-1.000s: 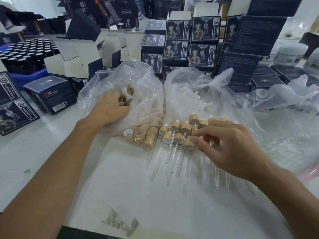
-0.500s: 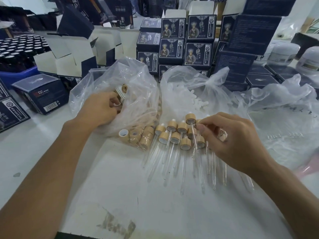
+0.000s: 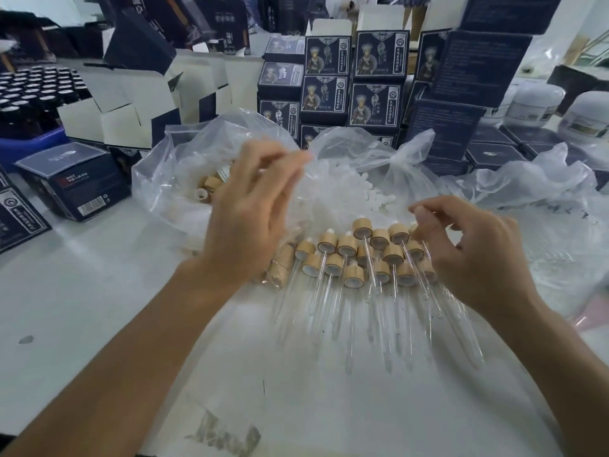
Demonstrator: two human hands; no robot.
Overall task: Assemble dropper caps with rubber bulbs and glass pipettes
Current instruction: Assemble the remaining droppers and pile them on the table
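Observation:
Several assembled droppers [image 3: 362, 258], bamboo caps with glass pipettes, lie in a pile on the white table [image 3: 296, 390]. My right hand [image 3: 474, 255] hovers over the pile's right side, fingers loosely curled, thumb and forefinger just above a cap. My left hand [image 3: 250, 209] is raised and motion-blurred in front of the clear bag of bamboo caps [image 3: 211, 186]; whether it holds anything is hidden by the blur. A bag of white rubber bulbs [image 3: 365, 189] sits behind the pile. A third bag with loose glass pipettes [image 3: 553, 255] lies to the right.
Stacks of dark blue printed boxes [image 3: 379, 77] stand at the back, with open white-lined cartons [image 3: 131, 103] on the left. A blue crate of dark bottles [image 3: 29, 94] is far left, white jars [image 3: 534, 100] far right. One blue box [image 3: 75, 179] lies beside the cap bag.
My left hand has come out of the cap bag and risen toward the middle. My right hand has lifted slightly off the dropper pile, and its fingers have loosened.

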